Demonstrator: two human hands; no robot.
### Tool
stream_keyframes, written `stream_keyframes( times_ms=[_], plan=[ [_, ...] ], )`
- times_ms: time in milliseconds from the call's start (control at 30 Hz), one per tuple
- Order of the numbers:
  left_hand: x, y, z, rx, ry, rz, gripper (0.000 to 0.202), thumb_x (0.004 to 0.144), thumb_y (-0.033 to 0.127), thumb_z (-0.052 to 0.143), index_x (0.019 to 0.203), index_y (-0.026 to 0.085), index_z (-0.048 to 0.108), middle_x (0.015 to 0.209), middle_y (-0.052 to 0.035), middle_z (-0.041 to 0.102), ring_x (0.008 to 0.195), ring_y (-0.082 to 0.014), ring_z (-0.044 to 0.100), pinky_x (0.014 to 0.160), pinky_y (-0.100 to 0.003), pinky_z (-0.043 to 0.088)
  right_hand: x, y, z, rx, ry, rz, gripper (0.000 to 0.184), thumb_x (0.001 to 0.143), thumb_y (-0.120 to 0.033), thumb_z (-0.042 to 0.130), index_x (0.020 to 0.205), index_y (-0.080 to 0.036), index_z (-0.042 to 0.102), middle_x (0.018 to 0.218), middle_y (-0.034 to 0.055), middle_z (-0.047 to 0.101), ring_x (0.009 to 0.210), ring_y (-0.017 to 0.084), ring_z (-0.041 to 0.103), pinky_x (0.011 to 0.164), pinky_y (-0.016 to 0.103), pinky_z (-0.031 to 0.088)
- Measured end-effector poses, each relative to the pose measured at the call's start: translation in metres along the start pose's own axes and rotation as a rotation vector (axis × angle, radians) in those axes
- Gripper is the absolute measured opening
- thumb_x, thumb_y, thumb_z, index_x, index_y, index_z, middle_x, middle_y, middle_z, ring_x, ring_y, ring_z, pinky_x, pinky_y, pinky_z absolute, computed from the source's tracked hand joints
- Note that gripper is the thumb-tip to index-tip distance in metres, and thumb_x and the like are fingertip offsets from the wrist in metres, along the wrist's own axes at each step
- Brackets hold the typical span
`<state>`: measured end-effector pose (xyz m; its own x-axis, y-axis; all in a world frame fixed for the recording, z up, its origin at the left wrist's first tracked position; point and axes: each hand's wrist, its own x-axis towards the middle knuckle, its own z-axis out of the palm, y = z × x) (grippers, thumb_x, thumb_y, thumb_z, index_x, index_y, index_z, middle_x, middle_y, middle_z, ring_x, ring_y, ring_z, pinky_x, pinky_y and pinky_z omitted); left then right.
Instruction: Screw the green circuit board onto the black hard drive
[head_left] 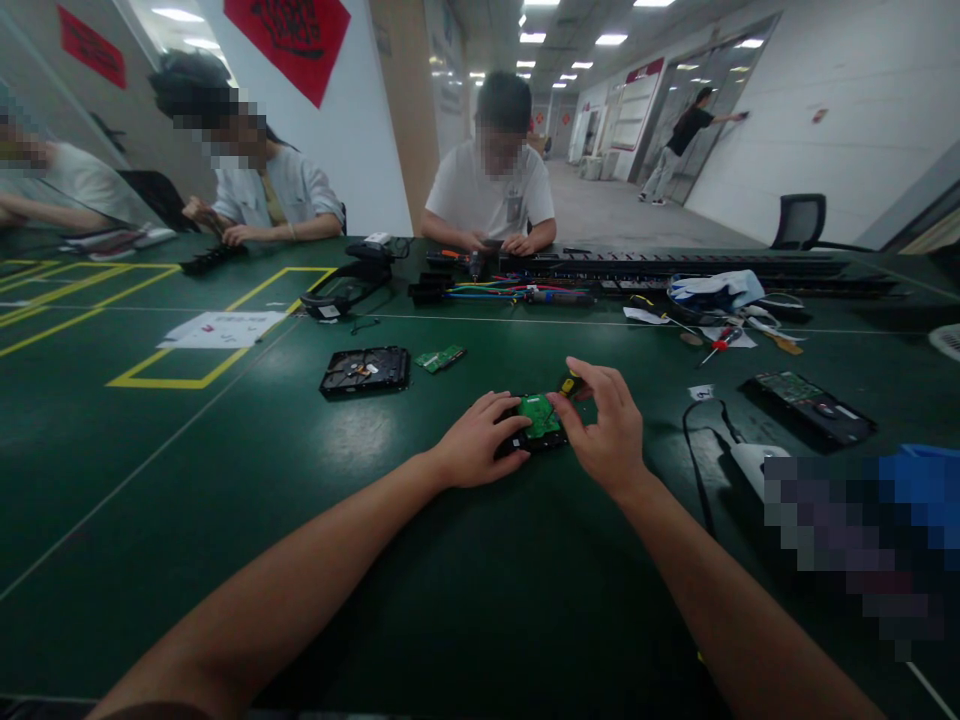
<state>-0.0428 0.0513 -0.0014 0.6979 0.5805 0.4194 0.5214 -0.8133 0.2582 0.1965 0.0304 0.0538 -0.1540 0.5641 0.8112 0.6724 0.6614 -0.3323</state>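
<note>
A hard drive (556, 438) lies on the green table with its green circuit board (538, 414) facing up. My left hand (482, 438) grips its left end, the fingers over the edge and the thumb along the near side. In my right hand (604, 425) is a small yellow and black screwdriver (571, 384), pinched between thumb and fingers, tilted over the right part of the board. Where its tip meets the board is hard to make out. Farther left lie another hard drive (365, 372) without a board showing and a loose green circuit board (441, 359).
A third hard drive (808, 410) lies to the right, near a white device with a black cable (697, 470). A red screwdriver (720, 345) and cloth (716, 290) sit beyond. Long black strips (675, 262) and coloured wires span the far side, where several people sit.
</note>
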Motion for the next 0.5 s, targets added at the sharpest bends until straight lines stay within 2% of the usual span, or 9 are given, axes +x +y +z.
stream_keyframes(
  times_ms=[200,367,500],
  plan=[
    [-0.0001,-0.0001,0.0007,-0.005,0.005,0.001,0.051,0.097,0.042,0.071,0.143,0.021,0.060,0.158,-0.0169,0.051,0.153,-0.0401,0.043,0.126,-0.066,0.036,0.0002,-0.0017,0.0002,0.021,0.004,0.025,0.052,0.101,-0.022,0.064,0.151,-0.034,0.055,0.121,0.0095,0.061,0.108,0.027,0.066,0.090,0.048,0.063],
    [0.0001,0.0004,0.0010,0.002,0.010,0.002,0.050,0.098,0.041,0.070,0.143,0.021,0.061,0.158,-0.0174,0.051,0.152,-0.0405,0.044,0.126,-0.066,0.036,-0.0019,-0.0019,0.0024,0.119,-0.041,0.052,0.056,0.104,-0.017,0.055,0.156,-0.034,0.047,0.132,0.0109,0.062,0.114,0.028,0.068,0.095,0.051,0.063],
    [0.0005,0.0012,0.0001,0.005,0.012,0.004,0.050,0.098,0.042,0.070,0.143,0.021,0.061,0.157,-0.0176,0.052,0.152,-0.0403,0.045,0.126,-0.066,0.036,-0.0037,0.0013,0.0040,0.108,-0.023,0.077,0.053,0.103,-0.020,0.060,0.153,-0.031,0.047,0.134,0.0113,0.062,0.109,0.027,0.069,0.092,0.049,0.063]
  ],
)
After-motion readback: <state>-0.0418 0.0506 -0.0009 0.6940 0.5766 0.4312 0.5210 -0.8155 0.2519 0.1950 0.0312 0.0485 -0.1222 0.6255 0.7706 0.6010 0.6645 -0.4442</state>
